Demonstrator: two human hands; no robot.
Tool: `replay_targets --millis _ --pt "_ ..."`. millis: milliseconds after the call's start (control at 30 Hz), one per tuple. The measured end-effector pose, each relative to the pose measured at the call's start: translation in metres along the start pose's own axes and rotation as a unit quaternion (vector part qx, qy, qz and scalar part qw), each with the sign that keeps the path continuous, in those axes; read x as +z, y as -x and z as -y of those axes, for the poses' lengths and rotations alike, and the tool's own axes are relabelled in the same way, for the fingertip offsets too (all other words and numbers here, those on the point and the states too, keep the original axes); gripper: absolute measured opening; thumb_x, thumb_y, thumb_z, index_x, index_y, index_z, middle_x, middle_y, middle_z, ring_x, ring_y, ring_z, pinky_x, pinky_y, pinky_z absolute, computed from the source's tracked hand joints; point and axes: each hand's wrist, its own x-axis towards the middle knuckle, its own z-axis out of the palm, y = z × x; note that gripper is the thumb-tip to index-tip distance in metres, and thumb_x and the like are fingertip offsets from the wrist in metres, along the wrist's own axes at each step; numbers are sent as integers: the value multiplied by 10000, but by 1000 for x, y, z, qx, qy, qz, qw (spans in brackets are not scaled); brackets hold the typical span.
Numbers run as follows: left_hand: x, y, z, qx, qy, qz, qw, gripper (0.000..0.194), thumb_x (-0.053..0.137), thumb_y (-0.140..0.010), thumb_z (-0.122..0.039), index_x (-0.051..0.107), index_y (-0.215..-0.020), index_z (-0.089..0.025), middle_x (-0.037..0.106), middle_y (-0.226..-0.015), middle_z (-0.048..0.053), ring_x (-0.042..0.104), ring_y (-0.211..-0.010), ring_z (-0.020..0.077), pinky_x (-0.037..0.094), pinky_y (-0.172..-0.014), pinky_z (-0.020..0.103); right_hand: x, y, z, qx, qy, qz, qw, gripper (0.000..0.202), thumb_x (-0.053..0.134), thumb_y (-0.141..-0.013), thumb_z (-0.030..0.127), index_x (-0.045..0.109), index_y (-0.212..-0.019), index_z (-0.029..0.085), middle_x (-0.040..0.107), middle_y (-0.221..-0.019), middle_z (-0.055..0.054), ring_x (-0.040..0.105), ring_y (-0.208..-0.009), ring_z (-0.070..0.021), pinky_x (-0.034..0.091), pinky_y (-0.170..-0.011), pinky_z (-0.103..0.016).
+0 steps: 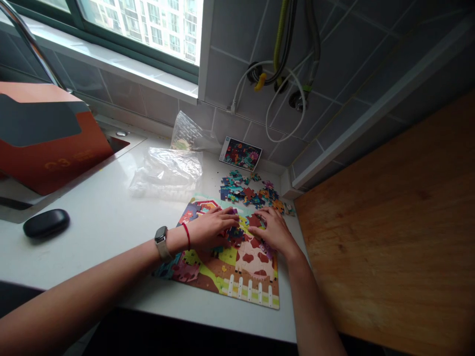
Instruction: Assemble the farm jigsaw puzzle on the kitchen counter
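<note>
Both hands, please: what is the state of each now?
Left hand: over the puzzle, palm hidden; grip cannot be told.
Right hand: over the puzzle, half-curled; whether it holds anything cannot be told.

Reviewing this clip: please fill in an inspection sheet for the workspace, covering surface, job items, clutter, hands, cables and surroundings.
Surface: white counter, glossy; no spill seen.
Job's things: farm-scene puzzle under the hands; loose pieces heaped behind it; picture card by the wall.
Clutter: clear plastic bags, black oval object, orange box at left.
Hands: left hand over the puzzle's middle, right hand at its right part; whether either grips a piece is unclear.
Cables: white cable looped on the wall, off the counter.
Surroundings: window, tiled wall, wooden panel at right.
</note>
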Motion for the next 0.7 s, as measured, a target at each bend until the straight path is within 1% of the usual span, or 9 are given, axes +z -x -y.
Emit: replay_targets --millis 67,167,233,333,433,467,533,600,700 --pt "-1 -1 4 -30 -9 -19 999 561 772 -908 -278 588 -1438 -250 522 -1595 111 371 -1540 399 345 -1227 591 3 -1 -4 -4 -7 -15 1000 492 854 -798 395 754 -1259 253 678 -1299 -111 610 -1226 -336 474 -1096 -480" --pt "-6 -2 7 -50 -15 -35 998 540 760 -915 -293 593 -1427 -252 561 -1557 106 398 -1518 415 370 -1204 623 8 -4 -8 -5 -19 -58 998 463 785 -847 368 739 -1292 251 685 -1297 -119 617 -1222 -340 473 -1100 -505" --pt "-9 -2 5 -39 -12 -31 999 555 782 -892 -314 603 -1412 -236 576 -1535 118 417 -1502 422 391 -1196 618 9 -6 -8 -8 -37 -94 995 428 733 -878 351 739 -1288 228 692 -1280 -126 626 -1215 -332 477 -1098 -499" --pt "-12 -2 -1 -1 -7 -17 1000 591 823 -848 -345 623 -1388 -216 554 -1546 142 404 -1505 430 393 -1209 598 5 -10 -9 -19 -68 -150 986 374 670 -924 382 752 -1244 208 706 -1248 -130 642 -1196 -313 487 -1084 -474" --pt "-10 -1 -7 33 -4 3 999 588 840 -819 -345 643 -1358 -216 537 -1555 152 375 -1519 445 375 -1220 614 -4 -18 -12 -9 -76 -207 975 352 641 -937 419 769 -1184 203 727 -1196 -132 656 -1162 -314 493 -1065 -475" --pt "-9 -1 -8 39 -4 9 999 581 839 -814 -336 648 -1348 -216 536 -1555 154 369 -1520 453 373 -1217 626 -6 -23 -13 -3 -77 -217 973 346 631 -938 419 773 -1167 201 734 -1182 -134 662 -1153 -315 496 -1059 -477" --pt "-6 -1 -9 44 -3 12 999 572 834 -808 -330 651 -1337 -212 533 -1554 162 367 -1518 468 372 -1209 643 -8 -36 -13 6 -75 -210 975 347 627 -931 407 771 -1167 197 747 -1172 -137 675 -1143 -317 505 -1050 -474" --pt "-5 0 -8 45 -3 8 999 569 825 -812 -321 646 -1341 -209 535 -1551 167 373 -1513 470 375 -1207 642 -6 -52 -9 12 -55 -168 984 403 682 -890 402 755 -1225 192 752 -1210 -143 681 -1155 -325 508 -1052 -475" --pt "-5 -1 -6 47 3 -9 999 551 795 -846 -297 625 -1363 -215 571 -1516 160 425 -1493 434 394 -1204 602 4 -76 0 16 -9 -89 996 648 845 -740 393 710 -1341 194 738 -1305 -158 666 -1214 -364 507 -1062 -484"
